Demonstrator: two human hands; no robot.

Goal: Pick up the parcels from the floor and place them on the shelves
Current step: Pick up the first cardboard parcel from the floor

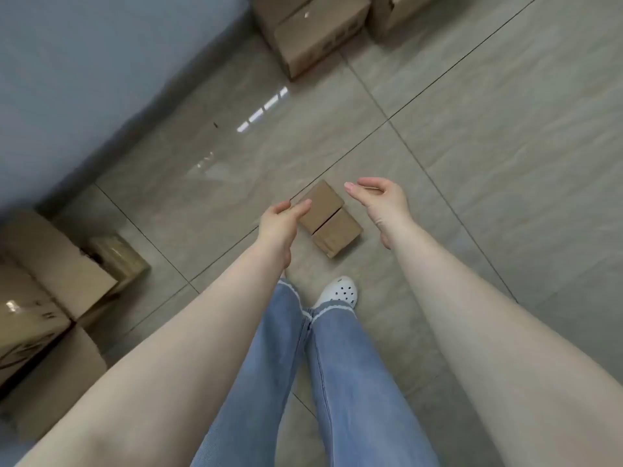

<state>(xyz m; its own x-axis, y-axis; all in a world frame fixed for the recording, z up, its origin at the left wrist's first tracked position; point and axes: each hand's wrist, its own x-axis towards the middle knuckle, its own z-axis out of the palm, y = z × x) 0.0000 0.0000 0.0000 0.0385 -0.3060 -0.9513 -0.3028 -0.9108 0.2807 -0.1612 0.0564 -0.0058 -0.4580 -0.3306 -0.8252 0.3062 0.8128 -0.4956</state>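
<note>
From the head view I see both arms reaching down toward a small parcel point(328, 219) lying flat on the floor point(488, 146), between the two hands. My left hand point(281, 219) hangs over the parcel's left edge, fingers loosely extended and thumb apart, holding nothing — whether the fingertips touch the cardboard I cannot tell. My right hand point(381, 200) hovers just beside the parcel's right side, spread with fingers gently curved, also holding nothing. Below the hands are jeans point(337, 382) and one white shoe point(338, 291), just short of the parcel. Well beyond the hands sit two larger boxes point(313, 32) by the wall point(84, 79). Far to the left of the left hand is a blurred stack point(43, 291) of cartons — nothing lies between hands and parcel.
</note>
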